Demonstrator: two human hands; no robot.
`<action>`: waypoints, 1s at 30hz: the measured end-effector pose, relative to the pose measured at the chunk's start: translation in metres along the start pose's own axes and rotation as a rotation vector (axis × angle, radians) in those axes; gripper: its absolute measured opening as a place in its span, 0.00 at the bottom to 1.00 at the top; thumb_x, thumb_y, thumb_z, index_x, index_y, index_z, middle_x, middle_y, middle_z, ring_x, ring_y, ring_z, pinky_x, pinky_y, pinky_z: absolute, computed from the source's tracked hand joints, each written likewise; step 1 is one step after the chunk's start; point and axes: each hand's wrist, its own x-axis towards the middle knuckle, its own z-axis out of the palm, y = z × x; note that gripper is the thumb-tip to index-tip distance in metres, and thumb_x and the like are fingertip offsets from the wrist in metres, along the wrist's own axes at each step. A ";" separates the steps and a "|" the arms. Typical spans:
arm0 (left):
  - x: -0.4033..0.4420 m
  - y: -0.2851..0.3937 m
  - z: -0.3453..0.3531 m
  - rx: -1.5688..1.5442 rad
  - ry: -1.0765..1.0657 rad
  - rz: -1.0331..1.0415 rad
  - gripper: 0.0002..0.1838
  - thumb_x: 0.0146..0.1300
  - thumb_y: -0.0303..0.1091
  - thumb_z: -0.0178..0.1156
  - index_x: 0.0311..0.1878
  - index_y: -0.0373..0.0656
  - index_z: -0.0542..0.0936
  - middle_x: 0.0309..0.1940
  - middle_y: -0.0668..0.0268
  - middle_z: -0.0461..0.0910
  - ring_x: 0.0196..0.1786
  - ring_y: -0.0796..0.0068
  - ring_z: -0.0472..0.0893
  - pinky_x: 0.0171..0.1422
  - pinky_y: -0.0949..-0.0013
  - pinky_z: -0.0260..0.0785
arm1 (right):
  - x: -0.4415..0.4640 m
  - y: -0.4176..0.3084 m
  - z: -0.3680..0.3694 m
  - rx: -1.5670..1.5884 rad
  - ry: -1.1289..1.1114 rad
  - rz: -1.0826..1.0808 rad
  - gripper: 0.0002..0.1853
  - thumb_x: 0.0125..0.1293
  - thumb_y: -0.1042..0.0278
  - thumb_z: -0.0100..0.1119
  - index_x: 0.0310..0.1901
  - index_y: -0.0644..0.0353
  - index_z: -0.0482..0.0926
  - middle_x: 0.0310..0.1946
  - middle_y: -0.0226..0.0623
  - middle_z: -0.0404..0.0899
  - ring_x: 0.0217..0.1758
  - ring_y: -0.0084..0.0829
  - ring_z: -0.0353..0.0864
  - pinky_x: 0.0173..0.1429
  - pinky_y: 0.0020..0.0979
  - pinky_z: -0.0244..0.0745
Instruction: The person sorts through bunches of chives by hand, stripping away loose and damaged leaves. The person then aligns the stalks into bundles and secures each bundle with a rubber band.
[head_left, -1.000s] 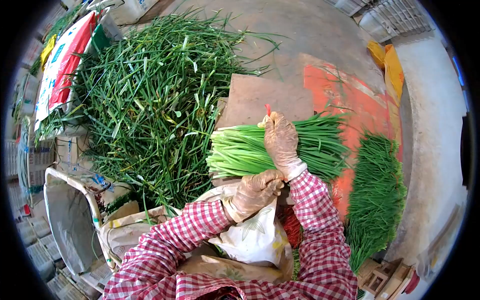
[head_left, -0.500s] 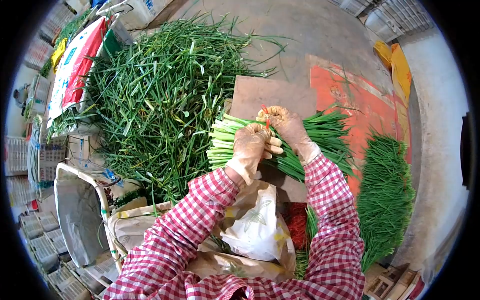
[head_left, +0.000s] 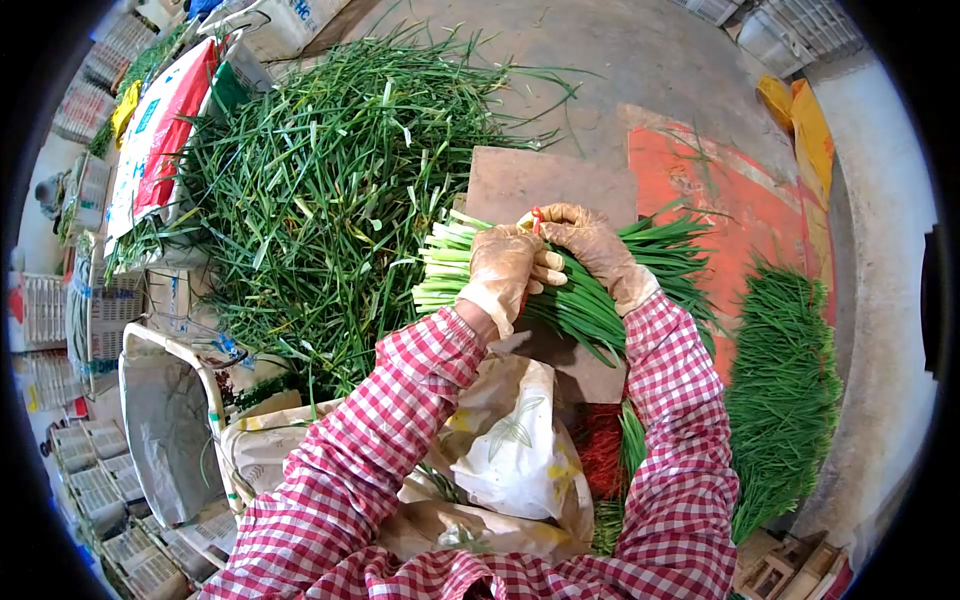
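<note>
A bunch of green stalks (head_left: pixel 582 305) lies across a brown board (head_left: pixel 560 180), its pale cut ends to the left and dark leaves to the right. My gloved left hand (head_left: pixel 502 268) is closed at the bunch, fingers curled on a red tie (head_left: pixel 537 220) that shows between the two hands. My gloved right hand (head_left: pixel 588 248) rests on top of the bunch, its fingertips pinched at the same red tie. Part of the red strand hangs below my left fingers. The underside of the bunch is hidden.
A loose heap of green leaves (head_left: pixel 320 200) fills the left. Trimmed bunches (head_left: pixel 785 400) lie at the right beside an orange board (head_left: pixel 715 230). Red ties (head_left: pixel 599 455) lie below my hands, near a white plastic bag (head_left: pixel 515 460). A framed chair (head_left: pixel 170 430) stands lower left.
My left hand has moved up from below the bunch onto it, beside my right hand. The red tie is now drawn around the bunch between both hands.
</note>
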 end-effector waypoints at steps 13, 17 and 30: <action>-0.002 -0.006 0.005 -0.036 0.033 0.109 0.06 0.66 0.29 0.52 0.37 0.36 0.73 0.22 0.61 0.81 0.20 0.74 0.81 0.17 0.80 0.67 | -0.007 0.003 0.004 0.069 0.014 -0.007 0.12 0.64 0.71 0.60 0.48 0.64 0.81 0.38 0.29 0.83 0.37 0.19 0.77 0.42 0.23 0.74; -0.001 -0.011 0.008 -0.025 0.033 0.149 0.06 0.66 0.29 0.52 0.37 0.36 0.73 0.22 0.62 0.81 0.18 0.75 0.80 0.17 0.80 0.67 | -0.008 0.003 0.004 0.042 0.014 -0.007 0.12 0.64 0.71 0.59 0.48 0.64 0.81 0.38 0.29 0.83 0.37 0.18 0.77 0.41 0.23 0.74; -0.003 -0.027 0.015 -0.008 0.086 0.253 0.10 0.70 0.33 0.54 0.43 0.35 0.72 0.24 0.63 0.81 0.19 0.77 0.79 0.20 0.81 0.67 | -0.021 -0.014 0.006 -0.128 0.003 -0.069 0.13 0.66 0.63 0.59 0.44 0.66 0.82 0.29 0.26 0.81 0.31 0.18 0.74 0.35 0.22 0.71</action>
